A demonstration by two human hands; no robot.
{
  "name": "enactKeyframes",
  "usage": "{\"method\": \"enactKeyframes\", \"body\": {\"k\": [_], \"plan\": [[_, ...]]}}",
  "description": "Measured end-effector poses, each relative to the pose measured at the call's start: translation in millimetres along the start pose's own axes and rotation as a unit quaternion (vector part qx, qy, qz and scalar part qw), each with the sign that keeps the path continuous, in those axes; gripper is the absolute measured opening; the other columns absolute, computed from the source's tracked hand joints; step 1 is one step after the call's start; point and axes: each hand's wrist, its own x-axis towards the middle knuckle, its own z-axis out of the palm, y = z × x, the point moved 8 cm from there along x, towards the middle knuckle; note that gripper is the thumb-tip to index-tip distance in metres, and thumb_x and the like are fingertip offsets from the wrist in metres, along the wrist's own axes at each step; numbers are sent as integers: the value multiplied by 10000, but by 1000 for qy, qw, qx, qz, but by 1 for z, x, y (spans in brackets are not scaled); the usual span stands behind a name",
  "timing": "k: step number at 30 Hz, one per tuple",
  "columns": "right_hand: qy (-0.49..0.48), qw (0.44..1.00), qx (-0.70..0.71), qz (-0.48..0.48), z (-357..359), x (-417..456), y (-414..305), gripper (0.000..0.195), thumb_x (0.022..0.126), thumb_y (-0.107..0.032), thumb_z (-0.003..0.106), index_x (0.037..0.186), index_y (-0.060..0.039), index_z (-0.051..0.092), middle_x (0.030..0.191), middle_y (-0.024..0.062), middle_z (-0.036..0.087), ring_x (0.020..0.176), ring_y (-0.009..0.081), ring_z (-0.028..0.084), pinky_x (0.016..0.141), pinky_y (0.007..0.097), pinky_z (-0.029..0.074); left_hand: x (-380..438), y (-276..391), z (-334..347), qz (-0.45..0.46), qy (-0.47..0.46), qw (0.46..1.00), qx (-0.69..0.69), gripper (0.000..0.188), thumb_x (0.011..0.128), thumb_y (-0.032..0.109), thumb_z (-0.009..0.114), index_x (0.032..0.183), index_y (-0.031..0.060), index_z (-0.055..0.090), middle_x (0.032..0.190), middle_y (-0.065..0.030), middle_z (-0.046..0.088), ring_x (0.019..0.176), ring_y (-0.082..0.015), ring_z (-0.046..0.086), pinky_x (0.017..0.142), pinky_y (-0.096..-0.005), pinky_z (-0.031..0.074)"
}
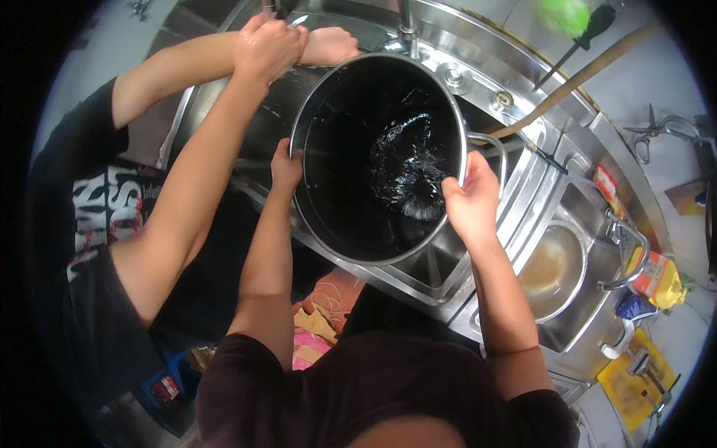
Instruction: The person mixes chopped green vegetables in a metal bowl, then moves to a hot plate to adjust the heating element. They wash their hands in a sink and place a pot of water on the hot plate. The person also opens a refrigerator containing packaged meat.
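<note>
Both my hands grip the rim of a large, deep metal pot (336, 224) held above a stainless steel sink (434, 269). The left side of the rim is in my left hand (287, 168), with the thumb over the edge. On the right side, my right hand (475, 199) clasps the rim beside a looped metal handle (498, 154). The pot's inside looks dark, and rippling, shiny liquid moves in its right part. A faucet (408, 28) stands just behind the pot. My fingers under the rim are mostly hidden.
At the left, a co-worker's wet hands (271, 50) are together over the sink's far end, close to the pot. A second sink basin on the right holds a round pan (580, 269) of cloudy liquid. Scissors (650, 134) and a screwdriver (577, 45) are by the wall; a wooden stick (577, 81) slants behind the pot.
</note>
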Motion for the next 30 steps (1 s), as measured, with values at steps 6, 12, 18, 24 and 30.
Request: {"method": "enactKeyframes", "body": {"k": [6, 12, 18, 24, 30], "plan": [[-45, 996, 7, -74, -33, -34, -93, 177, 706, 101, 510, 840, -7, 553, 696, -27, 529, 637, 38, 467, 562, 195, 390, -68, 32, -57, 33, 31, 993, -106, 393, 842, 4, 554, 1230, 53, 517, 1054, -101, 633, 947, -177, 590, 836, -296, 449], [-123, 978, 42, -162, -80, -58, -164, 272, 692, 102, 490, 922, -11, 581, 850, 0, 577, 793, 79, 528, 743, 211, 424, -184, 85, -124, 0, 46, 958, -283, 441, 822, -36, 550, 1258, -6, 489, 1049, -104, 620, 945, -158, 581, 821, -265, 453], [-184, 921, -190, -284, -147, -41, -234, 456, 824, -196, 584, 1254, -61, 513, 1074, 89, 620, 966, 186, 598, 857, 294, 452, -301, 115, -184, 47, 152, 941, -299, 411, 761, -24, 586, 1169, 5, 551, 1033, -92, 631, 933, -169, 599, 842, -300, 474], [-271, 895, -172, -310, -162, -24, -279, 567, 829, -285, 621, 1318, -54, 450, 1127, 105, 589, 1016, 201, 562, 912, 348, 425, -405, 106, -223, 93, 213, 897, -376, 396, 727, -90, 496, 1112, -28, 569, 871, -68, 625, 779, -135, 582, 700, -254, 471], [-420, 866, -136, -233, -93, -98, -280, 463, 787, -136, 581, 1224, -12, 490, 1008, 68, 603, 877, 130, 554, 796, 244, 431, -499, 68, -249, 9, 229, 866, -445, 388, 720, -126, 473, 1081, -43, 587, 792, -51, 614, 642, -94, 540, 544, -219, 419]]}}
